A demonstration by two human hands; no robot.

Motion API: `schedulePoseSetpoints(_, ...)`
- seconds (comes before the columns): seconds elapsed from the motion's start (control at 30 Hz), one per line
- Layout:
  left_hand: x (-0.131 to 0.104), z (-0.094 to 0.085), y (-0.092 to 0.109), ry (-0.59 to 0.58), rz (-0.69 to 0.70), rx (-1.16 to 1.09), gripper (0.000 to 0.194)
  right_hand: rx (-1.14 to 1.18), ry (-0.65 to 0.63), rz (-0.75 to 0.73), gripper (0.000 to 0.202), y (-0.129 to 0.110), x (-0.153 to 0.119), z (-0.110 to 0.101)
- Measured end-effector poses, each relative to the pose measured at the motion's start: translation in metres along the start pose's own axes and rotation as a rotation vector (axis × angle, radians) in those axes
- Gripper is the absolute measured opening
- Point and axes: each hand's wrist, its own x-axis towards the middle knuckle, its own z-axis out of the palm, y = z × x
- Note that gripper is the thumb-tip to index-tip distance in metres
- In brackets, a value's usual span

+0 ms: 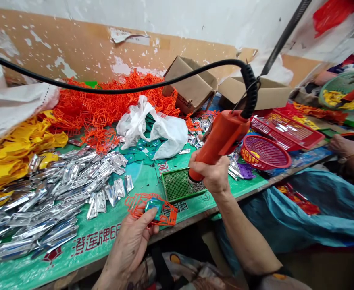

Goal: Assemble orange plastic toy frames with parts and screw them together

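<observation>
Near the table's front edge my left hand (140, 229) pinches an orange plastic lattice frame (134, 202) together with a small green plastic piece (154, 207), the thumb pressing on the green piece. My right hand (211, 171) is wrapped round an orange electric screwdriver (221, 139). The tool hangs from a coil spring (286, 36) and a black cable (119, 90). Its lower end is over a green tray (177, 186) of tiny metal screws; I cannot tell whether the tip touches them.
Silvery metal blades (74, 181) and yellow plastic parts (4, 165) cover the left side. Behind lie orange frames (104, 100), a white bag (172, 135) and cardboard boxes (192, 84). A red basket (266, 151) stands right. Another person's hand (348, 145) is at far right.
</observation>
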Motion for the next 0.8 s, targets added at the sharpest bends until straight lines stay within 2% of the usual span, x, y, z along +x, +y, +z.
schedulePoseSetpoints(0.43,-0.0007,-0.0002,0.0021,0.014,-0.016,-0.034,0.041,-0.006,0.044,0.003,0.01,-0.0008,-0.0011,0.0003)
schedulePoseSetpoints(0.8,0.0031,-0.003,-0.0001,0.005,-0.035,-0.066,0.041,0.0,0.024,-0.046,0.009,0.0042,0.0015,-0.0032)
